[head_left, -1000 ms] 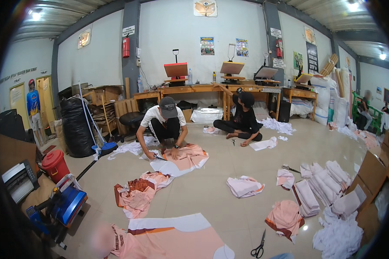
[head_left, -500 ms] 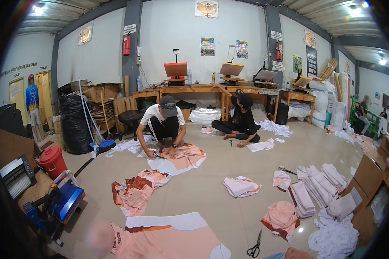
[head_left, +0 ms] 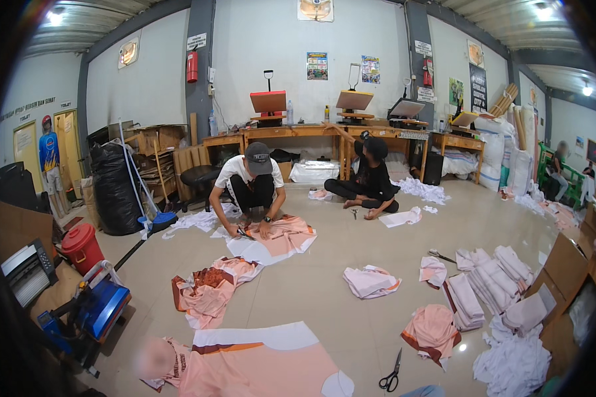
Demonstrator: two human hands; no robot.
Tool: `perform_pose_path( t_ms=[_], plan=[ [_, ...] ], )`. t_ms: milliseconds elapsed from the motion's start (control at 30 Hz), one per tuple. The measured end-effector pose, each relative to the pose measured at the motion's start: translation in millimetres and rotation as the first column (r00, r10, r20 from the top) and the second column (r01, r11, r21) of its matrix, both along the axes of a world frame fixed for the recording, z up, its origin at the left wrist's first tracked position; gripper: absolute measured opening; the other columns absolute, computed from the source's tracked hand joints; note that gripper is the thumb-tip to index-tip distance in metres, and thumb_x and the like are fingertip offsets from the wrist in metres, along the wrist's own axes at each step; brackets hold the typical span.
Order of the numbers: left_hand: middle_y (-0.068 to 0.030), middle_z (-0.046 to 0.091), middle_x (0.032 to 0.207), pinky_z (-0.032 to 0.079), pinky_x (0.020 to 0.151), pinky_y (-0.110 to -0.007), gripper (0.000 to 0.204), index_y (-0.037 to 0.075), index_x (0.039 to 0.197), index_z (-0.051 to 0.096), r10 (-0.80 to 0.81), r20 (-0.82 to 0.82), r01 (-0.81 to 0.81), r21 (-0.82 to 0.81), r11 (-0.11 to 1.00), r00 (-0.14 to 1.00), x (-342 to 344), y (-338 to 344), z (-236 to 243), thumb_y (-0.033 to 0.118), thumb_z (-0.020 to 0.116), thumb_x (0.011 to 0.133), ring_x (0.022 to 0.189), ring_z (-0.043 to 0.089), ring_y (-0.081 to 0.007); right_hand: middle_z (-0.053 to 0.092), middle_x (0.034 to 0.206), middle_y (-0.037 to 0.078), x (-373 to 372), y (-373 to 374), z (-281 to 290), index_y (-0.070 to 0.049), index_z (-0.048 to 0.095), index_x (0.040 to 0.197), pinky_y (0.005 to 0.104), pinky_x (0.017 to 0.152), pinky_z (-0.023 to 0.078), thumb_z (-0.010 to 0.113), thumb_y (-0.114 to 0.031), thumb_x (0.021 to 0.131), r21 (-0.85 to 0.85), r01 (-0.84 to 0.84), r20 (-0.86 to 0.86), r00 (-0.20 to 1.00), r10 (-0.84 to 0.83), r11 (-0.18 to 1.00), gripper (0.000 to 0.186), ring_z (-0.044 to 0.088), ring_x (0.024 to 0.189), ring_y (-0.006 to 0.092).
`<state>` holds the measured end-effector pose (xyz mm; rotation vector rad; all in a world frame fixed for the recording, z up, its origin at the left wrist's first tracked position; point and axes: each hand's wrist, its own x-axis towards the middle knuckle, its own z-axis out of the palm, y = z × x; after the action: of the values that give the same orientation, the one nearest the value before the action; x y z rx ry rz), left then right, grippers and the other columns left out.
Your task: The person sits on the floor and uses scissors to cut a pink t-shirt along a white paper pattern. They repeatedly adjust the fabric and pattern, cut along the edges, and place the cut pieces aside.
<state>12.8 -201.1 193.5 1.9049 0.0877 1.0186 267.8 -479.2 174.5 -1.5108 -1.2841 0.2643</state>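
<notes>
Across the glossy floor (head_left: 304,284), pink cloth (head_left: 265,370) lies near scissors (head_left: 391,374); tables (head_left: 295,132) line the wall (head_left: 258,40). Both hands are out of view; their grip I cannot tell.

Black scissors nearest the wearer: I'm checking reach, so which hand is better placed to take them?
Probably right: the black scissors lie right of centre, though neither of the wearer's hands shows.

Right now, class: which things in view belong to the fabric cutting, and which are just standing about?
Likely part of the job:
- spread pink-and-white fabric, nearest the camera
- black scissors beside it

Seemingly just about:
- red lidded bin
- black plastic bag
- left fire extinguisher
</notes>
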Motion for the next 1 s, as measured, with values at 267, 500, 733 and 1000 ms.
perform_pose_path(
  t_ms=[267,500,733,1000],
  plan=[
    [-0.0084,0.071,0.080,0.042,0.082,-0.038,0.027,0.009,0.080,0.062,0.140,-0.053,-0.137,0.055,0.989,0.989,-17,10,-1,0.008,0.088,0.075,0.070,0.061,-0.0188,0.071,0.090,0.013,-32,8,56,-0.004,0.071,0.086,0.0372,0.081,0.052,0.090,-0.017,0.077,0.017,0.246,-0.049,0.968,-0.245,0.969,0.025,0.068,0.087,0.0259],
    [-0.0092,0.071,0.092,0.048,0.084,-0.041,0.027,0.006,0.085,0.064,-0.204,-0.177,0.176,-0.161,0.971,0.963,1,22,-12,0.012,0.089,0.078,0.087,0.064,-0.0219,0.070,0.096,0.013,0,-1,58,-0.001,0.070,0.096,0.0387,0.083,0.051,0.083,-0.023,0.088,-0.060,-0.271,-0.296,0.924,0.242,0.961,0.027,0.067,0.092,0.0258],
    [-0.0117,0.066,0.106,0.046,0.092,-0.038,0.032,0.003,0.095,0.066,-0.655,-0.205,0.408,-0.638,0.653,0.727,-15,11,1,0.025,0.086,0.083,0.101,0.060,-0.0229,0.070,0.094,0.013,3,-6,31,0.000,0.068,0.087,0.0414,0.087,0.051,0.081,-0.027,0.084,-0.242,-0.489,-0.604,0.752,0.264,0.838,0.030,0.066,0.092,0.0259],
    [-0.0220,0.065,0.131,0.046,0.106,-0.043,0.045,0.001,0.114,0.072,-0.687,-0.371,0.440,-0.559,0.703,0.625,-24,16,30,0.036,0.081,0.088,0.125,0.060,-0.0360,0.068,0.093,0.013,14,-3,32,0.000,0.069,0.088,0.0417,0.088,0.050,0.084,-0.029,0.083,-0.264,-0.618,-0.682,0.663,0.310,0.740,0.033,0.065,0.093,0.0261]
  ],
)
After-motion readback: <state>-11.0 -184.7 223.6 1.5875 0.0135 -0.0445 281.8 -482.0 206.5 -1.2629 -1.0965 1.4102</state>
